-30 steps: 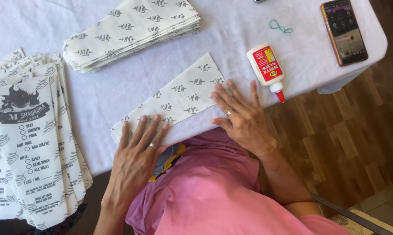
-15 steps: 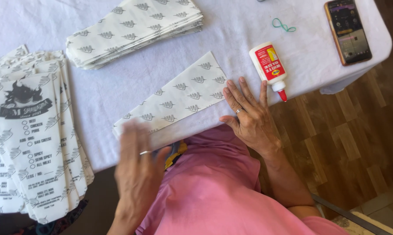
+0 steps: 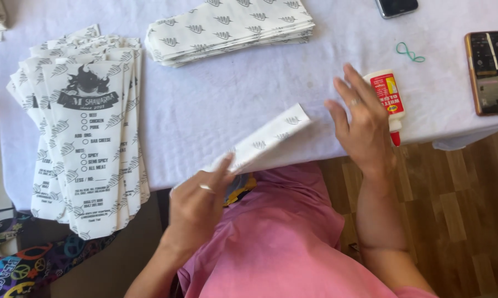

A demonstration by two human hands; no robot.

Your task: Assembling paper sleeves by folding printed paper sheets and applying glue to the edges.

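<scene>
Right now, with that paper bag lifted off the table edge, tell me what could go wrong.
The glue bottle lies on its side just behind the right hand, its red tip over the table edge; a nudge could knock it to the floor. The paper bag is pinched by the left hand at one end and might crease or bend.

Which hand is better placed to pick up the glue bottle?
The right hand, probably. It lies beside the glue bottle on the table, while the left hand holds the paper bag at the table's near edge.
</scene>
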